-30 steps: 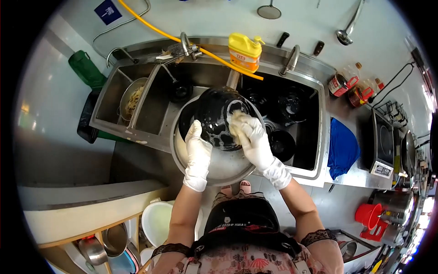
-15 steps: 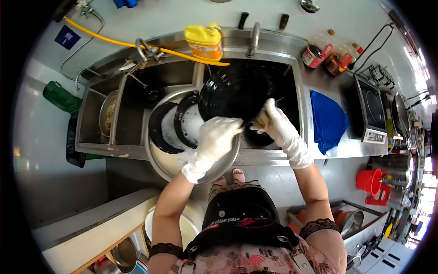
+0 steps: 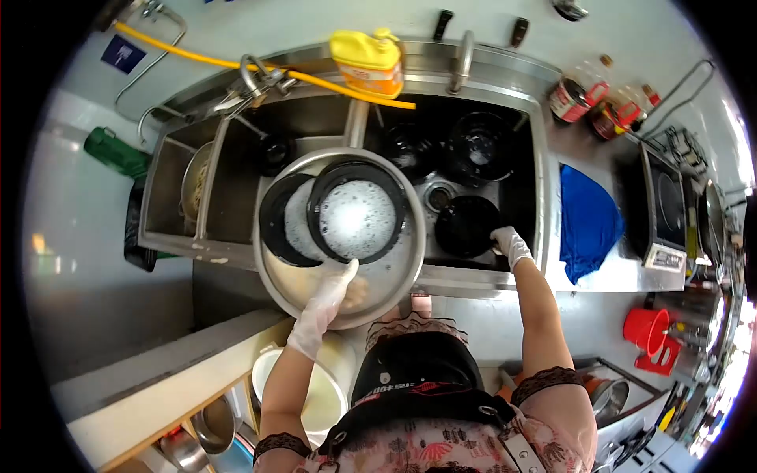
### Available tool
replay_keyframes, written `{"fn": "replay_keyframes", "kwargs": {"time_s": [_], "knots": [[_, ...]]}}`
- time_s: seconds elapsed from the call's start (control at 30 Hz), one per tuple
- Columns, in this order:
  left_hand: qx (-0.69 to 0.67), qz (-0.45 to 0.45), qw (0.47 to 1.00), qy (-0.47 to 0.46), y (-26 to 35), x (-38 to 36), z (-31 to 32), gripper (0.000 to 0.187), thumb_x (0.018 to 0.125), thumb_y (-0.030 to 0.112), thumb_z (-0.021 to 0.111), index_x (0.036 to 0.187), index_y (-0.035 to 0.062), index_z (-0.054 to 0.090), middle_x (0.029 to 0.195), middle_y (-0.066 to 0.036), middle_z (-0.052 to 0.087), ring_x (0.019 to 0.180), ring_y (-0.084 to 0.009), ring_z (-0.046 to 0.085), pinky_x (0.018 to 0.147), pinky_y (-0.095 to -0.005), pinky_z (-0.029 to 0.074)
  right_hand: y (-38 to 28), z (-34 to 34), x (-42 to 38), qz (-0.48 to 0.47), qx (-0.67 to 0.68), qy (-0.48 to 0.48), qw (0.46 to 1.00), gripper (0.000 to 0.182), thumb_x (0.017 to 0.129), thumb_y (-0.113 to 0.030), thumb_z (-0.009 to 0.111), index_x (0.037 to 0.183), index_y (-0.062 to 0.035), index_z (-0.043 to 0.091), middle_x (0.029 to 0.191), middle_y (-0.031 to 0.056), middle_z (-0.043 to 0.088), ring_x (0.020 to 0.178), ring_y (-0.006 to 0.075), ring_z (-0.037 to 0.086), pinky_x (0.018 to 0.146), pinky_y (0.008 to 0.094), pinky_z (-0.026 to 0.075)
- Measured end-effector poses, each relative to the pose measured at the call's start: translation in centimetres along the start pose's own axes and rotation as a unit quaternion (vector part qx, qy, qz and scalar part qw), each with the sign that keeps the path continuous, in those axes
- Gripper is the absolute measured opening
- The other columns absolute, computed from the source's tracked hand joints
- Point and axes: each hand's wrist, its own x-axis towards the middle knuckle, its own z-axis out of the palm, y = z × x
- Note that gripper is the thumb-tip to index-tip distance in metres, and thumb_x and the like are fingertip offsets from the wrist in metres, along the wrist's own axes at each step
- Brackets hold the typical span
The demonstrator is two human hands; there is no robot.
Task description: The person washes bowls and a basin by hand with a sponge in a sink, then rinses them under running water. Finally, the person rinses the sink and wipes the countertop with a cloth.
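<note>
Head view: three-compartment stainless steel sink (image 3: 359, 124) with two white-gloved hands at work over it.
Left hand (image 3: 322, 306): over the near part of a wide round silver metal basin (image 3: 417, 260), thumb beside the lower rim of a black bowl filled with white suds (image 3: 359, 217); fingers low and blurred by a tan patch, so the grip cannot be told.
Right hand (image 3: 512, 246): fingertips at the right rim of a round black bowl (image 3: 467, 227) in the right compartment; whether the grip is closed on the rim cannot be told.
Basin contents: the suds-filled bowl, overlapping a second black bowl with suds (image 3: 276, 221) to its left, and cloudy liquid.
Right compartment: the round black bowl near the front edge, two more dark bowls (image 3: 481, 148) behind, round metal drain (image 3: 439, 195) between.
Sink back: yellow pump jug with orange label (image 3: 368, 65), yellow hose (image 3: 315, 80) passing before it.
Counter, right: crumpled blue cloth (image 3: 590, 221).
</note>
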Motion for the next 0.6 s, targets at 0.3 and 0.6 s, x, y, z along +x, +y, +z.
{"fn": "replay_keyframes", "kwargs": {"time_s": [0.3,0.6], "knots": [[-0.379,0.028,0.919,-0.109,-4.1,12.6,0.8,0.042,0.086,0.018,0.062,0.118,-0.0054,0.049,0.100,-0.019,0.063,0.094,-0.0310,0.061,0.082,-0.0389,0.051,-3.5,1.1,-0.9,0.071,-0.105,0.281,0.951,0.051,0.084,-0.048,0.059,0.094,0.0018,0.067,0.090,0.0262,0.065,0.091,0.0375,0.063,0.081,0.0417,0.050],[-0.067,0.152,0.951,0.260,-4.5,9.1,-1.4,0.014,0.070,0.009,0.075,0.072,-0.0019,0.066,0.068,-0.005,0.063,0.060,-0.0183,0.054,0.060,-0.0342,0.045,-28.1,6.9,-16.8,-0.557,-0.100,0.247,0.787,0.033,0.082,-0.004,0.058,0.114,-0.0035,0.061,0.118,0.0140,0.056,0.104,0.0313,0.054,0.090,0.0394,0.044]]}}
